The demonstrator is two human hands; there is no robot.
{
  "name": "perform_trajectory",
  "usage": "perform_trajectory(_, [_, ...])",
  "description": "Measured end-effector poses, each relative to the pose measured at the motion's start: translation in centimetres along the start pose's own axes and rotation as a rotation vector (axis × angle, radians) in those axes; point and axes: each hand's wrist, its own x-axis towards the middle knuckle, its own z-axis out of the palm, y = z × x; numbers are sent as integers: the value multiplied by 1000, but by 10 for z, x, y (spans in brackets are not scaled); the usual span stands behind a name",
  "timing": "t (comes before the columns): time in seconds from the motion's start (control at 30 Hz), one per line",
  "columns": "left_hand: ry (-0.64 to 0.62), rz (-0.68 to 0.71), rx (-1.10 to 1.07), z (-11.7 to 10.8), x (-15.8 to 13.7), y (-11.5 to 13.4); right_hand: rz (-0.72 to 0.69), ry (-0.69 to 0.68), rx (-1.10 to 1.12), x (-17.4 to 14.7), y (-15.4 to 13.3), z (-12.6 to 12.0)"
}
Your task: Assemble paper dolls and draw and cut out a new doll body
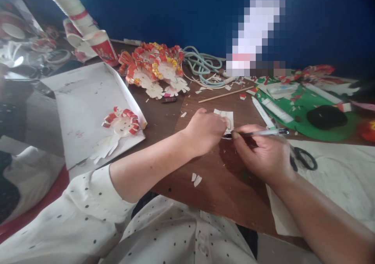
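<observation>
The person's right hand [263, 150] is clamping its thumb and fingers on a slim pen with a pale barrel and dark front [268, 132], whose tip is resting at the lower edge of a small white paper piece with a drawn outline [228, 116]. This paper is lying on the brown wood-look table [216, 182], partly under the left hand [206, 131]; its fingers are curling together there, though I cannot tell whether they are pinching it. Black-handled scissors [306, 158] are lying just beside the right wrist.
</observation>
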Motion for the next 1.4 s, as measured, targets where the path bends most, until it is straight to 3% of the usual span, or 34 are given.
perform_trajectory(0.4, [36, 34, -16, 2, 0, -3, 59, -19, 68, 2, 0, -1])
perform_trajectory(0.7, [51, 42, 13, -1, -2, -3, 318, -96, 228, 4, 8, -2])
perform_trajectory(0.93, [64, 32, 1, 1, -1, -3, 424, -137, 378, 6, 13, -1])
perform_trajectory(1.2, [69, 44, 17, 2, 0, -4, 434, -148, 366, 6, 11, -1])
perform_trajectory(1.4, [36, 38, 22, 0, 0, -4, 341, -137, 345, 7, 6, -1])
